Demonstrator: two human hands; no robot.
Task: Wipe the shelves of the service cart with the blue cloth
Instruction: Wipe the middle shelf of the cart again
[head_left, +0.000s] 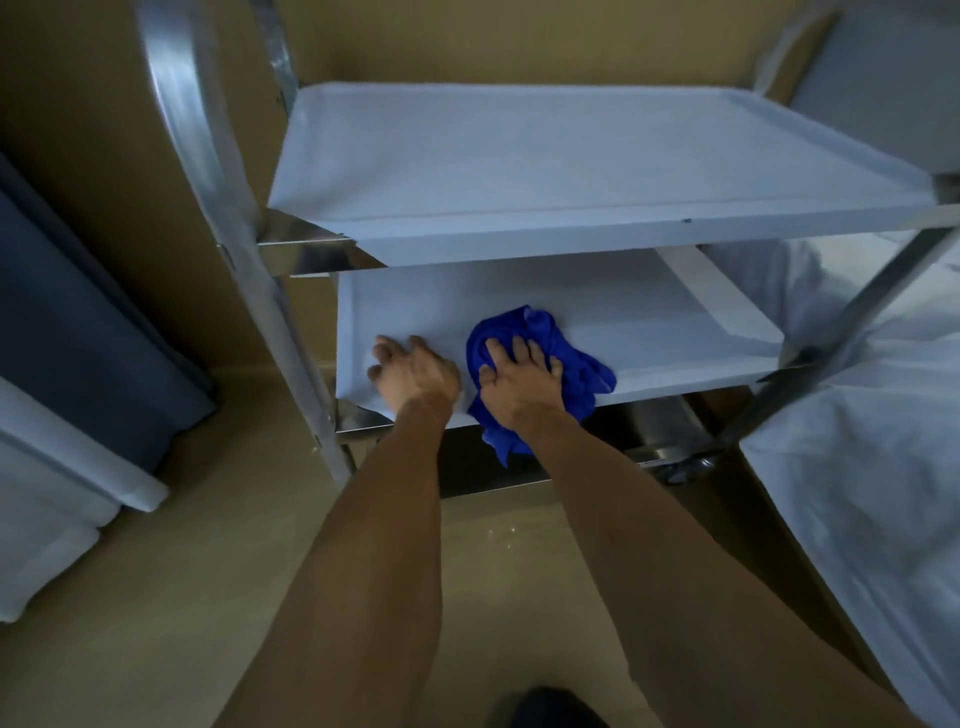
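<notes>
We have a single view, from a camera worn on the person's head, looking forward and steeply down. We see both forearms reach away from us up the middle of the frame, so the lens sits just behind and above them. It is near the service cart (291, 332), whose middle shelf (571, 176) and lower shelf (649, 312) fill the upper half, the wide angle bending the cart's metal posts. The floor (156, 597) lies straight below us. With no second view, nothing is shared.
</notes>
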